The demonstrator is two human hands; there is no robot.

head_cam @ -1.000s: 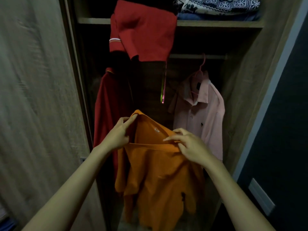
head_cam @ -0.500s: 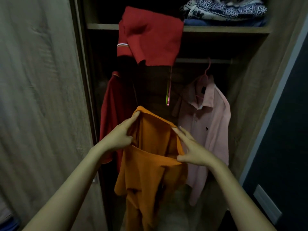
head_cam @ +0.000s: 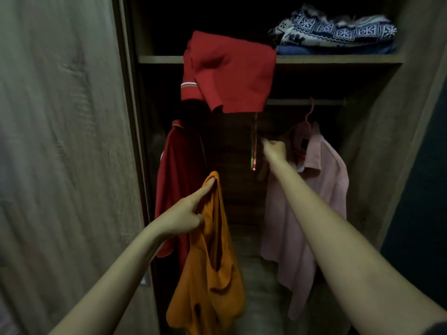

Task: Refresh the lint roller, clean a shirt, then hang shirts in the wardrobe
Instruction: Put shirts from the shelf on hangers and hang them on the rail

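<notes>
The soft orange cloth shirt (head_cam: pixel 208 274) looks matt and finely knitted. The tall pale wardrobe door (head_cam: pixel 60 141) shows matt wood grain. The thin green hanger (head_cam: pixel 252 151) gleams like glossy plastic. The pale pink cloth shirt (head_cam: pixel 314 201) looks smooth and matt.

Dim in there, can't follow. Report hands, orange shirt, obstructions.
Left hand grips orange shirt. Right hand beside hanging green strip, grip unclear. Red garment drapes over rail.
</notes>
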